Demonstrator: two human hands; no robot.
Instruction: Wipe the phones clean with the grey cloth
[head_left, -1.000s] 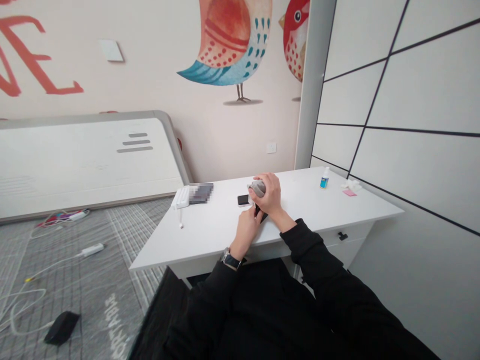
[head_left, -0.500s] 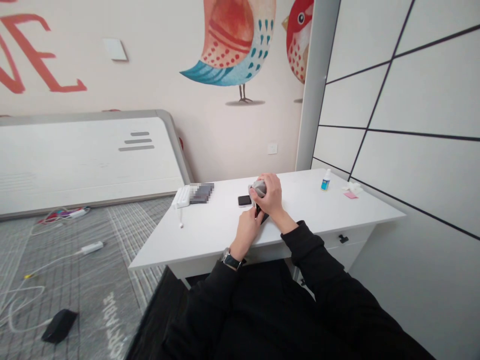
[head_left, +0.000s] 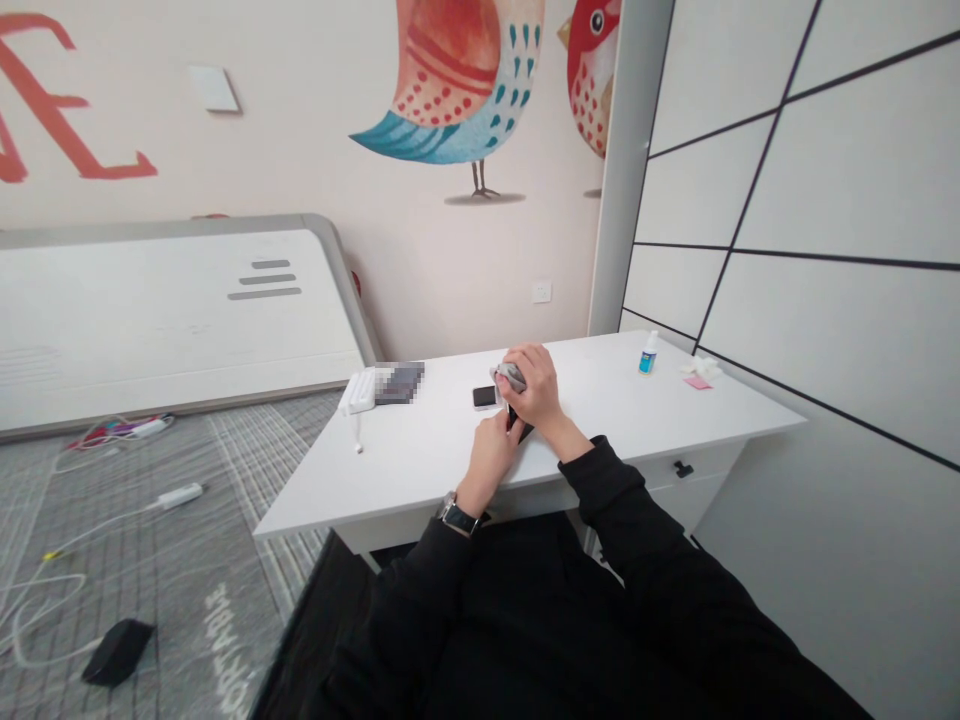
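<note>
My right hand is closed around a crumpled grey cloth, which bunches out on the left of the fingers. Below it, my left hand grips a flat black object; the hands cover most of it, so its kind does not show. The cloth hand sits right over the top of this black object, and whether the two touch I cannot tell. Just left of the cloth, a small device with a dark screen lies on the white desk.
A white power strip and a blurred dark flat item lie at the desk's left. On the right stand a small spray bottle, a pink piece and crumpled white tissue. Cables run over the carpet.
The grey cloth and my right hand have shifted slightly over the black object, with the cloth's shape changed. The whole view has moved a little. Both grips stay the same.
</note>
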